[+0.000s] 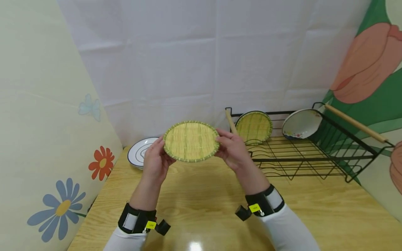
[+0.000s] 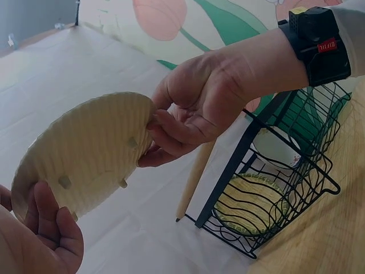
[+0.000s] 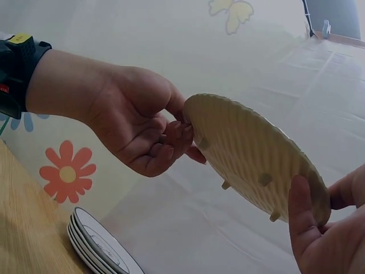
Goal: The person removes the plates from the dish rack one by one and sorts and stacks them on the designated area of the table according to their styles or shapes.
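A round, flat woven tray (image 1: 191, 141), yellow with a green stitched rim, is held up over the table at chest height. My left hand (image 1: 155, 158) grips its left edge, and my right hand (image 1: 233, 150) grips the right edge between thumb and fingers. The woven face tips toward the head camera. Seen from below in the left wrist view, the tray's underside (image 2: 94, 151) is pale and ribbed with several small feet. Fingers of both hands curl under and around the rim.
At the back left lies a stack of white plates (image 1: 141, 152) with dark rims. A black wire dish rack (image 1: 292, 159) with wooden handles stands at the right, holding another woven tray (image 1: 254, 129) and a white floral bowl (image 1: 302, 123). A white cloth (image 1: 176, 69) hangs behind.
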`<state>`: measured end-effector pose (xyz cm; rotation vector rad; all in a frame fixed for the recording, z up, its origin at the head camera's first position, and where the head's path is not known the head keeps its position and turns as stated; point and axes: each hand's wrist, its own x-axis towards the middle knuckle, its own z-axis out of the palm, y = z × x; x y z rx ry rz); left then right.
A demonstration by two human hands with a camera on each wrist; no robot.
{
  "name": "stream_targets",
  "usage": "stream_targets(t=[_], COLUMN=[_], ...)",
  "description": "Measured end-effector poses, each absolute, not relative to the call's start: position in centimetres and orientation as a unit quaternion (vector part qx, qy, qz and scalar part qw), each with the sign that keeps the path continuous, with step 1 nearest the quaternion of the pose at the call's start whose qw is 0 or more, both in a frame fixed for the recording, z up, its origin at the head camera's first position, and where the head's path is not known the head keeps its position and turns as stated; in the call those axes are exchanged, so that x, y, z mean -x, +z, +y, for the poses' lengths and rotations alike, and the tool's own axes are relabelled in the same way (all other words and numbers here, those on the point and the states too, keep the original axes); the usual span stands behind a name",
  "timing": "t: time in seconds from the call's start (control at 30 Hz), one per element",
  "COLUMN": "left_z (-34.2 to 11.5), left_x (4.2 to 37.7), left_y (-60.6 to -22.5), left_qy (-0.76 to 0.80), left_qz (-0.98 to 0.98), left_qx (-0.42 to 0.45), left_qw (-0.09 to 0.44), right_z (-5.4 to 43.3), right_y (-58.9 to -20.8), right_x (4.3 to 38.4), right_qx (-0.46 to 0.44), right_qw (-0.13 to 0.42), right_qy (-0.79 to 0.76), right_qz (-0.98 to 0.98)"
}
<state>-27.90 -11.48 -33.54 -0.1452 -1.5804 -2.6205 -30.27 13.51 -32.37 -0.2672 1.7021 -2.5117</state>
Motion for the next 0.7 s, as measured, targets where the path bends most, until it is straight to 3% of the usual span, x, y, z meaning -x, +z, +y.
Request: stream_targets(t=[0.37, 0.7], left_z=[-11.5, -11.1], left_x=[30.6, 36.1], left_y=[-34.1, -37.1], left_qy=[-0.824, -0.748], left_qz=[-0.562, -0.658], left_qx=[-0.01, -0.051], left_qw=[0.066, 0.063], right_z=[10.7, 10.2], right_y=[-33.5, -36.8], right_x=[33.9, 38.9], right_qx=[-0.003, -0.086], right_qw=[0.003, -0.041], right_qy=[-0.819, -0.795], right_qz=[0.573, 0.599])
